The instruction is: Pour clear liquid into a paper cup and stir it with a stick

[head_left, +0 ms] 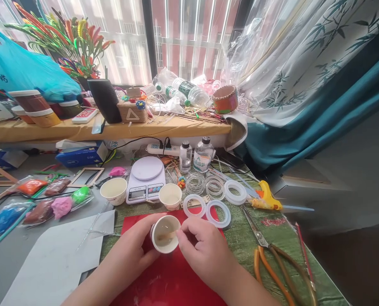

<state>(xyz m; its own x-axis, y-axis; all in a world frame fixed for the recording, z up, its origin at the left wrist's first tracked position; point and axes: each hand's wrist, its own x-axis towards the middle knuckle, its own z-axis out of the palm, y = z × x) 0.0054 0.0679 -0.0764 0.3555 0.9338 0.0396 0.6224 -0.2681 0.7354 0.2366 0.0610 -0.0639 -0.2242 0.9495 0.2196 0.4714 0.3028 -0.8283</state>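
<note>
My left hand is wrapped round a white paper cup, tilted so that its opening faces me. Inside the cup is a clear liquid. Between the thumb and fingers of my right hand is a wooden stir stick, its lower end in the liquid. A red sheet lies under both hands. Just beyond the cup are a second paper cup and several ring-shaped silicone molds, the nearest being a translucent ring mold. A white digital scale stands behind, with another paper cup to its left.
Scissors with orange handles and a yellow glue gun lie at the right. Two clear bottles, one with a label, stand at the back. Bagged colored clay and a white sheet are at the left. A cluttered sill runs behind.
</note>
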